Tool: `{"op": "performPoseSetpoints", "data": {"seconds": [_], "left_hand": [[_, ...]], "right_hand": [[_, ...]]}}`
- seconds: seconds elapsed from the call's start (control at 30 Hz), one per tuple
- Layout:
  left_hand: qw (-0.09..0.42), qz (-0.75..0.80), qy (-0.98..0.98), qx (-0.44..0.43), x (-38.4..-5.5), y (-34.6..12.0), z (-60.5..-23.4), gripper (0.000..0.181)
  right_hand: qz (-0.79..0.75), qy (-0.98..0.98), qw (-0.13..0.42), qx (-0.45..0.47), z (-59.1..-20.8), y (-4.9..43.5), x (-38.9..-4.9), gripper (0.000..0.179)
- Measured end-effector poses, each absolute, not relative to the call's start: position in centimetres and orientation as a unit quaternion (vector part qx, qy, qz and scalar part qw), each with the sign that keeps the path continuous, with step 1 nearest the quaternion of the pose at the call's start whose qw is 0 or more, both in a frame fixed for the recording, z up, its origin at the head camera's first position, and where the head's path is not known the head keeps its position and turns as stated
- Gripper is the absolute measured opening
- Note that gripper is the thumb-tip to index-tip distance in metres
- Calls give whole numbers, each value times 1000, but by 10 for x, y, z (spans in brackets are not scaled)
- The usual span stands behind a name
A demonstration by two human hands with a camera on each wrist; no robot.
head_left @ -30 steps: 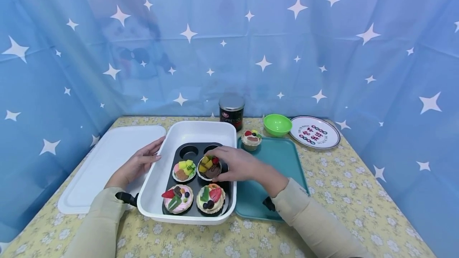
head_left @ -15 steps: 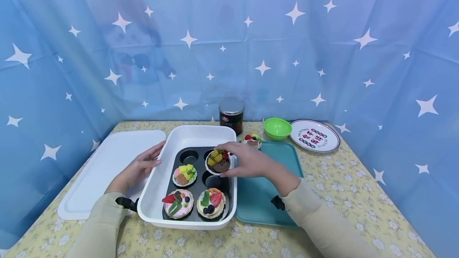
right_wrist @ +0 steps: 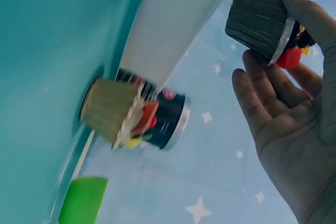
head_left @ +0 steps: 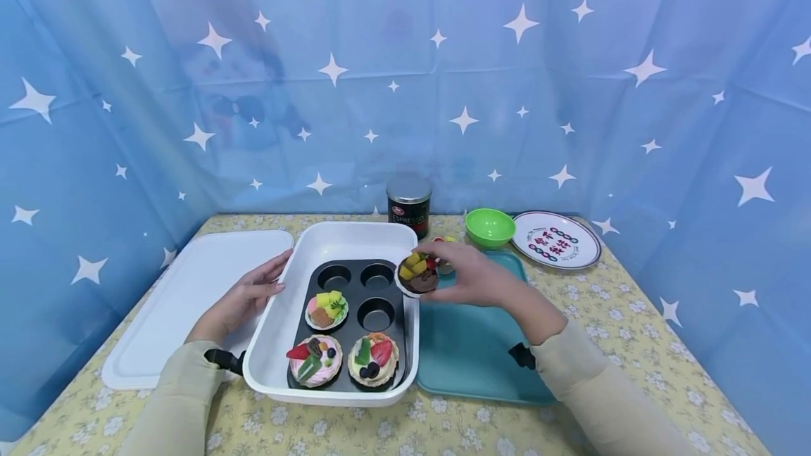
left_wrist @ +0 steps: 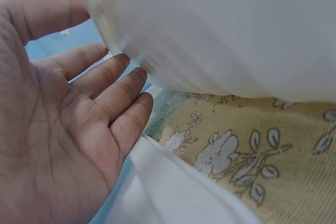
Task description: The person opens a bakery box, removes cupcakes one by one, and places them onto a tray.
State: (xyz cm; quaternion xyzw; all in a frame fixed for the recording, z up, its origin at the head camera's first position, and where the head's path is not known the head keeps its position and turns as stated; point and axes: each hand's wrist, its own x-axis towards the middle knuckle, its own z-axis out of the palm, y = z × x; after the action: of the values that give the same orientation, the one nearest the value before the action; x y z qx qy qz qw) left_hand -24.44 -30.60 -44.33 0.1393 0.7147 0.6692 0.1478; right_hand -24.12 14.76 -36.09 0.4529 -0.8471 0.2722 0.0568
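Note:
My right hand (head_left: 465,274) pinches a chocolate cupcake (head_left: 418,276) topped with yellow fruit and a red berry, over the right rim of the white bin. Its brown cup (right_wrist: 257,19) shows from below in the right wrist view. My left hand (head_left: 242,301) touches the outer left wall of the white bin (left_wrist: 210,30), its fingers extended. Inside the bin lies a dark muffin pan (head_left: 350,329) holding three cupcakes: one with yellow fruit (head_left: 326,309), one pink (head_left: 314,360) and one with a strawberry (head_left: 374,359). Three of its cups hold nothing.
On the teal tray (head_left: 481,350), a fruit-topped cupcake (right_wrist: 113,109) stands at the back, partly hidden by my right hand in the head view. Behind are an espresso tin (head_left: 408,206), a green bowl (head_left: 490,228) and a plate (head_left: 586,248). A white lid (head_left: 171,315) lies left.
My right hand has lifted the chocolate cupcake out of its cup in the pan and carried it right to the bin's rim. My left hand has stayed at the bin's wall.

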Motion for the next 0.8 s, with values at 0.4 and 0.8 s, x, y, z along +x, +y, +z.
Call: {"op": "performPoseSetpoints", "data": {"seconds": [0.4,0.8], "left_hand": [[148,677,706,144,-246,-307,-445,77],[146,675,708,151,-246,-307,-446,73]], "right_hand": [[308,-895,50,318,-366,210,-269,77],[305,-926,8,221,-385,258,-296,83]]}}
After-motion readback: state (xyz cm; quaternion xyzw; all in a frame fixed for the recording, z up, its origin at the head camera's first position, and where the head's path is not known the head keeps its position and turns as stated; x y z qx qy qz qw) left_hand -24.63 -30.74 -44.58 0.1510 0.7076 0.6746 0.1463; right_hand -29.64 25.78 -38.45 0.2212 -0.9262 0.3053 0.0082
